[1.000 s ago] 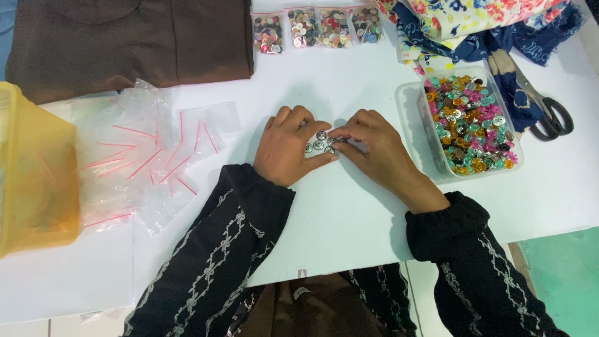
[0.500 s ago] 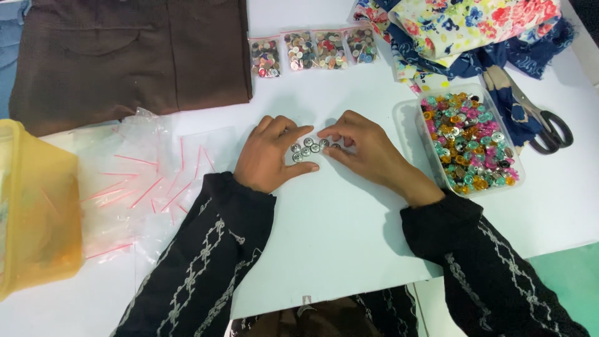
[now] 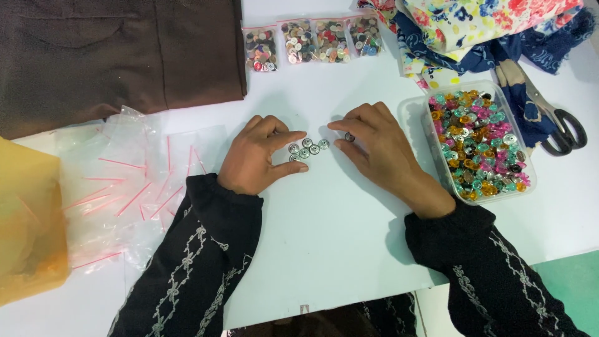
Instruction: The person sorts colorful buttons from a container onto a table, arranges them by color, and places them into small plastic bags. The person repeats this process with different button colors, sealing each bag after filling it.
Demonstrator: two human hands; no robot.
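Centrally, hands (image 3: 259,156) flanking silver buttons (image 3: 306,148)

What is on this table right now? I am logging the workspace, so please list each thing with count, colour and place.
silver buttons: about six, silvery, in a small cluster on the table between the hands
clear tub of buttons: one, mixed pink, teal and orange buttons, right of the hands
filled button bags: four, clear with mixed buttons, top centre
empty zip bags: a loose pile, clear with red strips, left
brown garment: one, dark brown, top left
yellow bag: one, translucent yellow, far left
floral fabric: a heap, multicoloured and navy, top right
scissors: one, black handles, right edge
table: one, white
left hand: beside the cluster
right hand: fingertips on one button
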